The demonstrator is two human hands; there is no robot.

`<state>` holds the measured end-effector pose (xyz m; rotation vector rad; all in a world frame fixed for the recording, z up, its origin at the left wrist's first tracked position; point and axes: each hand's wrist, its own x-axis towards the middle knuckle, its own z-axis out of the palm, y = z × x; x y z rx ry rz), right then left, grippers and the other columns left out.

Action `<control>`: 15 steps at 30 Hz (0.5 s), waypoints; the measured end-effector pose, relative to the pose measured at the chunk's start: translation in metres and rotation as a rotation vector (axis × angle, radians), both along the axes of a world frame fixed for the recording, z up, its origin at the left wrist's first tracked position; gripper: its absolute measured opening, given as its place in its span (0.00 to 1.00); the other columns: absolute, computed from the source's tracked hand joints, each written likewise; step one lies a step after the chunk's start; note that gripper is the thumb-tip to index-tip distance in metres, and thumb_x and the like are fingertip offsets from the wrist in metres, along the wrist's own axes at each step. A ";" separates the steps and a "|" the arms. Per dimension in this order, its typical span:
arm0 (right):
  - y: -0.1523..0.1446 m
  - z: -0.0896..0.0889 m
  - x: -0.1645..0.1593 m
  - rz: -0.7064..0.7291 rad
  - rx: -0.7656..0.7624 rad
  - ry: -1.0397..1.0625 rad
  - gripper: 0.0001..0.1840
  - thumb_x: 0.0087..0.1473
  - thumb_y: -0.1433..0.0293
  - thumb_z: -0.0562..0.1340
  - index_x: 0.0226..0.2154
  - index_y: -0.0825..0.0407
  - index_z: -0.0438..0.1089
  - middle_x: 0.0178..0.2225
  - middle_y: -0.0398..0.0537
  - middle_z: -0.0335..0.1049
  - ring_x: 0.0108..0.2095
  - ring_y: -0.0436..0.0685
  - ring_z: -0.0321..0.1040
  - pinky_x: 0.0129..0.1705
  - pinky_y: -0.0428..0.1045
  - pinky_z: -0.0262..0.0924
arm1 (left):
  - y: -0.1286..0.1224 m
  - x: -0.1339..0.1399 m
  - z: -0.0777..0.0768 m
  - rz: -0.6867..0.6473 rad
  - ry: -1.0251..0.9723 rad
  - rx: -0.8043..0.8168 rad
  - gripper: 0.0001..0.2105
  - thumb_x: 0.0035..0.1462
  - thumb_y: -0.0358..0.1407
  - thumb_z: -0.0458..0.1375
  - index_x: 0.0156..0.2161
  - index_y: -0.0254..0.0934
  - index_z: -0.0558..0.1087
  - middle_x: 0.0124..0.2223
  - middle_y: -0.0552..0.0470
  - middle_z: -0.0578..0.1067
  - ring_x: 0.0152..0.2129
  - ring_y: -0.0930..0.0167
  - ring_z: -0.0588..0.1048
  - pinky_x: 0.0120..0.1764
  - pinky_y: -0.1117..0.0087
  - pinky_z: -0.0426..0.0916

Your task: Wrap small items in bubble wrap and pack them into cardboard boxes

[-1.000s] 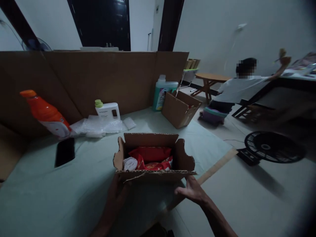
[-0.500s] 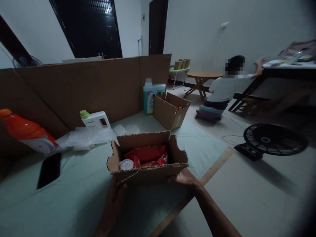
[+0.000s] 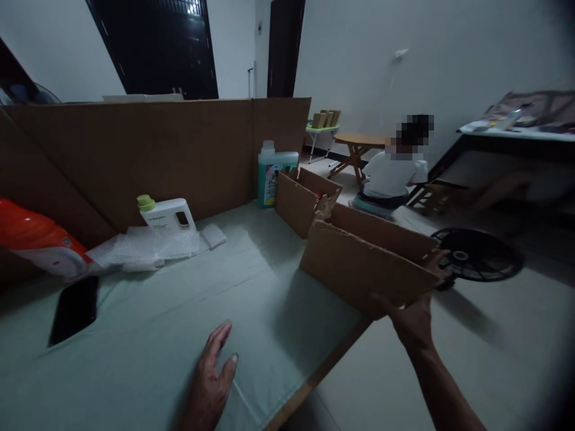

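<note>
1 open-topped cardboard box [image 3: 354, 263], overhanging the right table edge [image 3: 318, 377], long axis far-left to near-right, gripped by your right hand [image 3: 411, 320]; moving room leftward across tablecloth [image 3: 179, 311]; left hand [image 3: 212, 377] released.

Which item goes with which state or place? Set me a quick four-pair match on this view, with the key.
1. left hand
2. right hand
3. phone
4. black fan

A. standing on the floor
B. touching the nearer box
C. lying flat on the cloth
D. open, holding nothing

Pairs: 1-D, 2-B, 3-C, 4-A
</note>
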<state>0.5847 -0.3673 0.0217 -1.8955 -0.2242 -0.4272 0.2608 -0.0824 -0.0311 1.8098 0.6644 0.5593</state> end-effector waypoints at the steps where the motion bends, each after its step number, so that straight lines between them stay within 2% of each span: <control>1: 0.000 0.004 0.006 -0.040 0.007 0.016 0.58 0.30 0.49 0.76 0.61 0.47 0.55 0.56 0.59 0.66 0.52 0.72 0.67 0.48 0.61 0.69 | 0.001 -0.002 -0.002 -0.014 -0.012 0.035 0.21 0.59 0.41 0.56 0.57 0.40 0.72 0.61 0.40 0.72 0.59 0.58 0.70 0.62 0.48 0.63; 3: 0.004 0.008 0.020 -0.071 0.030 0.026 0.59 0.28 0.49 0.76 0.60 0.48 0.55 0.56 0.61 0.65 0.51 0.73 0.68 0.47 0.62 0.69 | 0.001 -0.005 -0.004 -0.031 -0.035 0.082 0.18 0.60 0.41 0.55 0.54 0.41 0.75 0.60 0.42 0.73 0.59 0.59 0.71 0.61 0.50 0.65; 7: 0.024 0.010 0.041 -0.021 0.068 0.000 0.64 0.29 0.50 0.76 0.64 0.48 0.50 0.60 0.64 0.60 0.53 0.73 0.66 0.48 0.61 0.68 | -0.001 -0.007 -0.006 -0.038 -0.043 0.098 0.17 0.61 0.42 0.54 0.51 0.42 0.78 0.60 0.42 0.73 0.58 0.60 0.72 0.56 0.55 0.71; 12: 0.036 0.007 0.053 0.029 0.056 -0.009 0.69 0.29 0.54 0.77 0.68 0.50 0.44 0.62 0.64 0.57 0.53 0.70 0.66 0.49 0.62 0.67 | -0.007 -0.007 -0.001 0.019 -0.072 0.124 0.15 0.61 0.42 0.54 0.47 0.42 0.79 0.57 0.43 0.76 0.55 0.60 0.75 0.57 0.55 0.70; 15: 0.036 0.005 0.057 0.033 0.056 -0.012 0.69 0.30 0.54 0.76 0.68 0.51 0.42 0.63 0.65 0.57 0.53 0.70 0.67 0.49 0.62 0.67 | -0.006 -0.007 -0.001 -0.010 -0.069 0.122 0.15 0.61 0.42 0.54 0.46 0.42 0.80 0.57 0.43 0.76 0.55 0.60 0.75 0.56 0.55 0.71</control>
